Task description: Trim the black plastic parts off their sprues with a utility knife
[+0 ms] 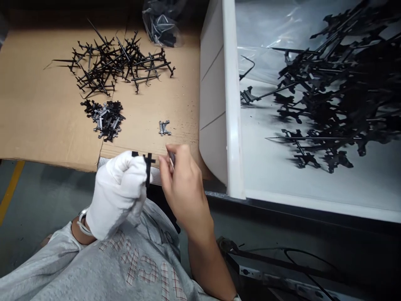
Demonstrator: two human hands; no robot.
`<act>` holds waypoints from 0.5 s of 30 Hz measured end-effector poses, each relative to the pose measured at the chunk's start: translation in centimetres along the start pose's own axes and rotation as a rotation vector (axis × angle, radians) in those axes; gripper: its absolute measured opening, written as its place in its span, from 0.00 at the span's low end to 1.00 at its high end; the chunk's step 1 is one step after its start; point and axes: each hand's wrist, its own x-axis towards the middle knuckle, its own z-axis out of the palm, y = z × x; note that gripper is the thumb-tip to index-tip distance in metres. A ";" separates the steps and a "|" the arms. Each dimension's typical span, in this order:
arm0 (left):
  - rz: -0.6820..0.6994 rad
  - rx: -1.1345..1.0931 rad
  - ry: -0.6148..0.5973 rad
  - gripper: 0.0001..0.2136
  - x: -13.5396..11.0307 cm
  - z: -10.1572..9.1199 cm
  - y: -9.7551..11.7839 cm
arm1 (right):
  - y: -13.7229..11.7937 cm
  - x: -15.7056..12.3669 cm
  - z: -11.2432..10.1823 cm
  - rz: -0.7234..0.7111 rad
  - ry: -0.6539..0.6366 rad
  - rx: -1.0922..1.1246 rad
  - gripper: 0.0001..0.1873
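My left hand, in a white glove, is closed around a small black plastic part whose notched end sticks out past the fingers. Close to it on the right, my bare right hand pinches a thin, shiny tool, mostly hidden by the fingers; its kind is unclear. The fingertips are near the part, and I cannot tell whether they touch. Beyond the hands, one loose black plastic clip lies on the cardboard. A small heap of similar black clips lies to its left.
A tangled pile of thin black sprues covers the far cardboard. A clear plastic bag lies at the back. On the right stands a white bin holding many black moulded parts; its wall rises beside my right hand.
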 end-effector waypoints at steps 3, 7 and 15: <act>0.082 -0.051 0.061 0.10 0.0 -0.4 -0.1 | 0.9 2.2 1.7 0.026 -0.076 -0.238 0.11; 0.160 -0.008 0.087 0.10 0.1 -0.8 0.2 | 0.3 2.8 1.3 -0.103 0.121 -0.207 0.09; 0.225 0.196 0.182 0.14 -0.1 -0.9 1.0 | -4.7 0.2 -1.6 -0.156 0.063 0.667 0.11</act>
